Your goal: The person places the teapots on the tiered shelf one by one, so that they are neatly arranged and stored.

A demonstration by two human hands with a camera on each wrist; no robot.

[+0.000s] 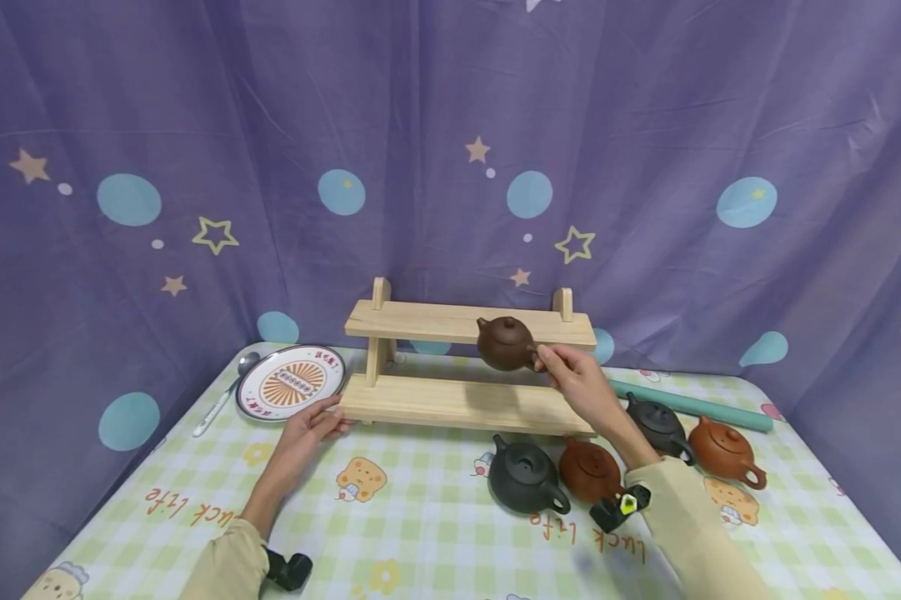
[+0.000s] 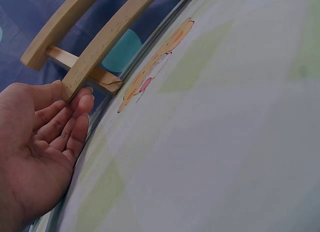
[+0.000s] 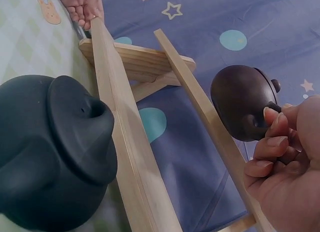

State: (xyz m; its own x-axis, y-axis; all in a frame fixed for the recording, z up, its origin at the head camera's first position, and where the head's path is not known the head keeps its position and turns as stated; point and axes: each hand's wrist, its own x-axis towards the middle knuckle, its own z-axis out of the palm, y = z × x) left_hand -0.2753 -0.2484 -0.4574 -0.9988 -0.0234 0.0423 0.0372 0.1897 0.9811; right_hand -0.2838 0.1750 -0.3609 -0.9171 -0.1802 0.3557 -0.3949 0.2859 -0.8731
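Both sleeves (image 1: 228,560) are beige, the wrist devices (image 1: 606,515) black, the right yellow-marked.

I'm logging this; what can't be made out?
Dark brown clay teapot, inside: lid covers it, head view.
Long green tube, left end: behind the right hand, head view.
Round black clay teapot, left side: cut by left edge, right wrist view.
Pale wooden two-tier shelf, far end: cut by top edge, left wrist view.

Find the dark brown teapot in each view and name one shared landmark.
Head: dark brown teapot, slightly right of and below centre.
Left wrist: not in this picture.
Right wrist: dark brown teapot, right of centre, about mid-height.
Shared landmark: wooden rack, just below centre in the head view, upper left in left wrist, slanting mid-picture in right wrist.
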